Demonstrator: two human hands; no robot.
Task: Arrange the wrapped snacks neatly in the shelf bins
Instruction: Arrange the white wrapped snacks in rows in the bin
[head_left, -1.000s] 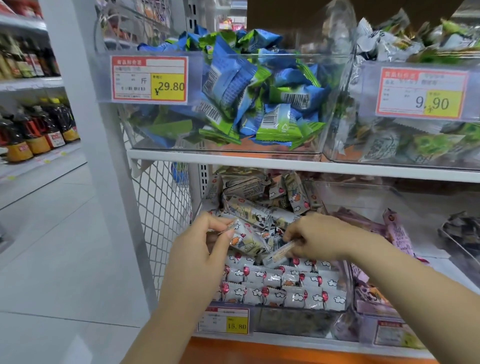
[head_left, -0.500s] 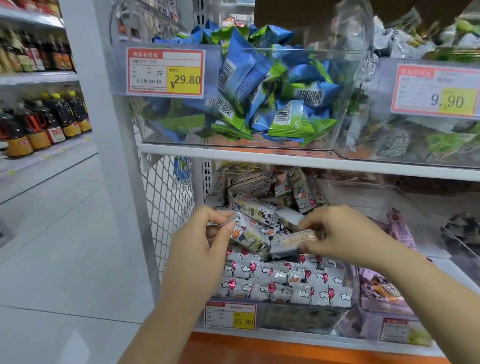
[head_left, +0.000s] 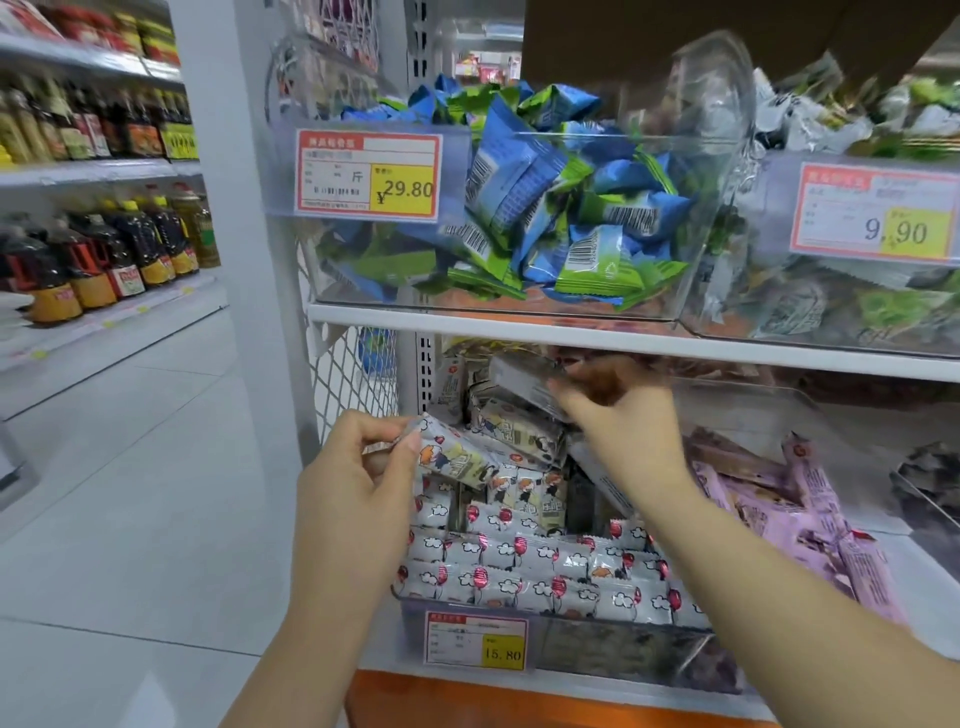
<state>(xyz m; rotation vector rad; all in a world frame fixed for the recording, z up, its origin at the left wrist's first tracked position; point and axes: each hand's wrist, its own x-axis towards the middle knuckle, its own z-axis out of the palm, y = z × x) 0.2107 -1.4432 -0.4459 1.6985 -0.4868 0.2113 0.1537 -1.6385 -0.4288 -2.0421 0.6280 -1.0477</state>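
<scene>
Standing by the lower shelf, the person has both hands in the bin with the 15.80 tag. The left hand pinches 1 pack by its end seam, thumb against curled fingers, and the pack slants down over the loose heap. The right hand is up near the back of the bin, just under the upper shelf, with its fingers curled round a 2nd pack. That one is blurred, so I cannot tell which face is up.

At the front of the bin, packs lie flat in tidy rows, balloon print up and edges touching. Behind them the heap lies every which way.

The step looks like feeding the lifted packs into a new row behind the neat ones. To do it well, I would turn each pack print-up and line it up with the rows. I would lay it snug against the last row rather than drop it, 1 pack at a time.

The wrappers look slick and puffy, so a light pinch at the crimped seam should hold better than a squeeze in the middle. The right hand has little headroom, so it should come forward and down before letting go.

The pink packs in the next bin sit close to the right forearm, and a wide sweep could drag them across.
</scene>
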